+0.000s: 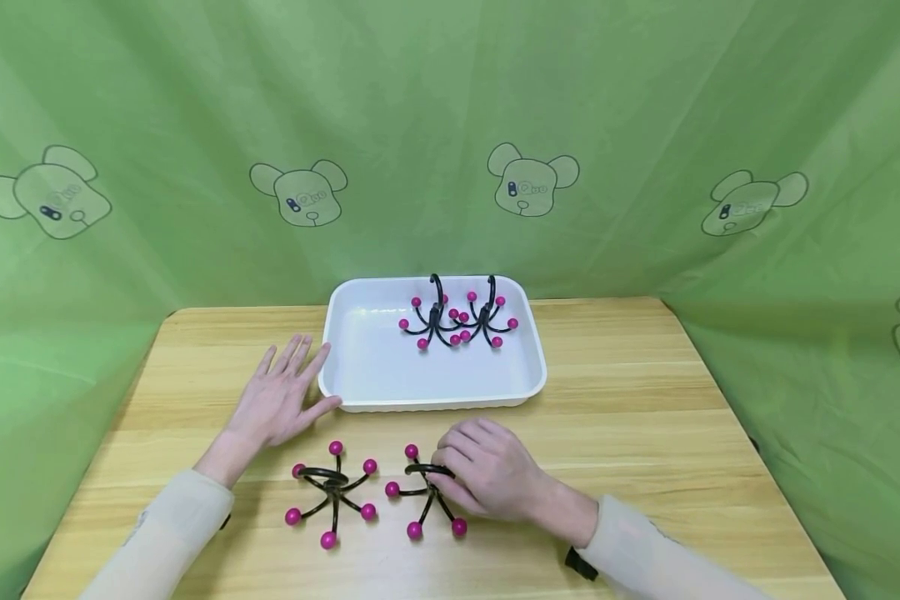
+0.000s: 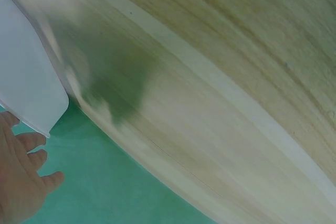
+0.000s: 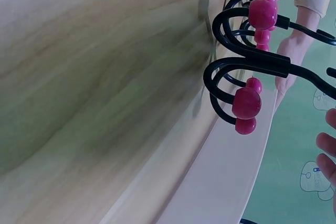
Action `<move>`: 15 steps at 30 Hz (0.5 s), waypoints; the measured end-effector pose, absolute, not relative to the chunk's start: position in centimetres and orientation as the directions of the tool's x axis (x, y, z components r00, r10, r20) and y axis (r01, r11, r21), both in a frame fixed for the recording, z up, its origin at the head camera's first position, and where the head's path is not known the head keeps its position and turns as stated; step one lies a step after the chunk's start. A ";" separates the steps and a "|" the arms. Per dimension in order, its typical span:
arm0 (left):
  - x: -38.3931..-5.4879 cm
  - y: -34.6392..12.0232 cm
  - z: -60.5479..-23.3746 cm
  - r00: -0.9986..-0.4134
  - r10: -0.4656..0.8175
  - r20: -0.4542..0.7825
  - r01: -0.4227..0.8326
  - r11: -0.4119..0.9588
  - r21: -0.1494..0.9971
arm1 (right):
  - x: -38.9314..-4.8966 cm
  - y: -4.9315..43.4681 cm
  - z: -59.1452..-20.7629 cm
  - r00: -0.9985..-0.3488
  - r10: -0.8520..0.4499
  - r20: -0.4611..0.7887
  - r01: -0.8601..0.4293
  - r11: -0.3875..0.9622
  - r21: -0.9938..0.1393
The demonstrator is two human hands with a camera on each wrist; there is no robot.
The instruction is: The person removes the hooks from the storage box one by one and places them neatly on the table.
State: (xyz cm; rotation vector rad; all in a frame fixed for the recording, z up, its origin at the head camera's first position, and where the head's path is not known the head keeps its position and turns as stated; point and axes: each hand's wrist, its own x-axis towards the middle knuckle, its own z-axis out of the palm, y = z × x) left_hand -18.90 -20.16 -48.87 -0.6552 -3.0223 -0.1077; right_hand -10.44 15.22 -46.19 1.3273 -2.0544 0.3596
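Two black hook hangers with several pink-balled arms stand on the table in the head view. My right hand point(image 1: 491, 471) is at the right hook hanger point(image 1: 429, 490), thumb and fingers curled round its top hook; its fingertips show at the right edge of the right wrist view. The left hook hanger point(image 1: 333, 485) stands beside it, nearer my left hand point(image 1: 281, 398). That hand lies with straight, spread fingers by the white tray point(image 1: 390, 383), thumb at its front left corner. Inside the tray are two similar hook hangers point(image 1: 434, 315), arms overlapping.
The wooden table point(image 1: 645, 433) extends on both sides of the tray. A green curtain point(image 1: 420, 125) printed with bear-like heads hangs behind the table and round its sides. Right of the tray, bare wood reaches the table's slanting edge.
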 end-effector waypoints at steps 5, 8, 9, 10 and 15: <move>-18.9 -20.1 -48.8 -0.911 0.409 0.061 0.412 0.909 0.062 | -10.3 15.2 -46.3 -0.268 -0.706 0.656 -0.885 0.449 0.121; -18.9 -20.1 -48.8 -0.911 0.408 0.060 0.411 0.909 0.063 | -10.3 15.2 -46.3 -0.266 -0.707 0.656 -0.886 0.448 0.123; -18.9 -20.1 -48.8 -0.911 0.407 0.061 0.411 0.910 0.063 | -10.3 15.2 -46.3 -0.267 -0.706 0.656 -0.887 0.447 0.120; -18.9 -20.1 -48.8 -0.911 0.407 0.063 0.411 0.910 0.063 | -10.3 15.2 -46.4 -0.267 -0.705 0.657 -0.887 0.446 0.118; -18.9 -20.1 -48.9 -0.909 0.410 0.069 0.414 0.909 0.051 | -10.2 15.4 -46.4 -0.262 -0.700 0.664 -0.889 0.442 0.116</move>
